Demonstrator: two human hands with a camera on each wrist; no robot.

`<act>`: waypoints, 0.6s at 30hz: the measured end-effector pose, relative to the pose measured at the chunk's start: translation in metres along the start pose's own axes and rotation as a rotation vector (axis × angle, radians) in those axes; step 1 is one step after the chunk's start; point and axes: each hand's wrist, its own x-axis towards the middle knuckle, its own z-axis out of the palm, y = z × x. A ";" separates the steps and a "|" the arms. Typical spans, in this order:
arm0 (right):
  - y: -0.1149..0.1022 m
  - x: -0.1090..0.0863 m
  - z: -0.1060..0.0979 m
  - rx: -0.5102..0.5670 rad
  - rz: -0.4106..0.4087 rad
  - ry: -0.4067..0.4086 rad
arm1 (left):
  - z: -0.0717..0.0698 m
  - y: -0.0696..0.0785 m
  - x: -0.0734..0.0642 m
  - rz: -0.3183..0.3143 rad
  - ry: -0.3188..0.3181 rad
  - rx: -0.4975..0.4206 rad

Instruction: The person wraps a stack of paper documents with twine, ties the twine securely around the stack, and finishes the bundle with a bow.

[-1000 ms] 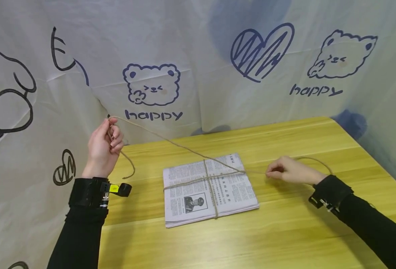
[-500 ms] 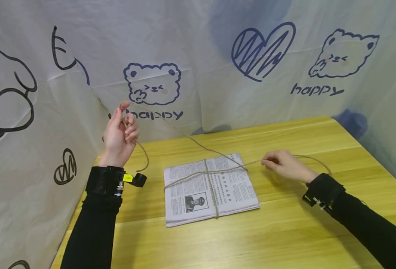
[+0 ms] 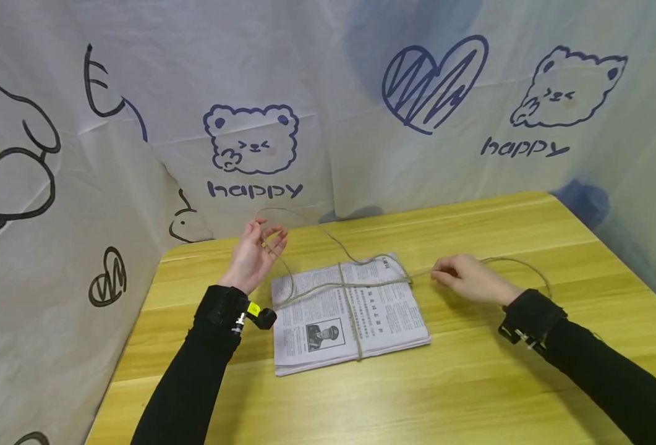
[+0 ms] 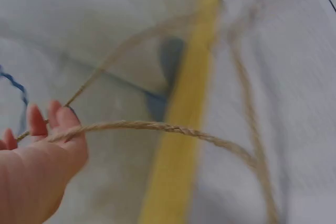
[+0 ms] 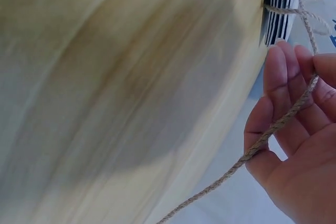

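A stack of folded newspapers (image 3: pixel 389 318) lies on the table, with twine (image 3: pixel 352 321) running across it both ways and crossing on top. Above its far left corner, my left hand (image 3: pixel 252 256) pinches one loose length of twine between thumb and index finger, the other fingers loosely spread. That length hangs in a slack loop back to the stack's right edge. Right of the newspapers, low over the table, my right hand (image 3: pixel 472 279) pinches the other length between thumb and index finger. In the right wrist view the twine (image 5: pixel 226 177) crosses the palm and trails away.
The yellow wood-grain table (image 3: pixel 372 402) reaches a white cloth backdrop (image 3: pixel 339 123) printed with bears and hearts at the back and left. A tail of twine curves over the table behind my right wrist. Black bands with cameras sit on both wrists.
My left hand has moved right and, lately, down toward the newspapers, and its twine has gone from taut to slack. My right hand has shifted slightly left. The newspapers stay put.
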 end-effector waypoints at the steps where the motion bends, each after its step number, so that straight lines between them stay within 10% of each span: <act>1: 0.000 0.000 0.000 -0.001 0.000 -0.001 | -0.005 -0.005 0.001 -0.024 0.018 0.062; 9: -0.010 0.000 0.001 -0.060 -0.014 0.062 | -0.029 -0.013 -0.005 -0.167 0.080 0.580; 14: -0.034 0.002 0.003 -0.123 -0.100 0.172 | -0.032 -0.010 -0.018 -0.068 0.091 1.036; 18: -0.053 0.007 0.017 -0.148 -0.257 0.161 | -0.031 -0.017 -0.028 0.020 -0.029 1.404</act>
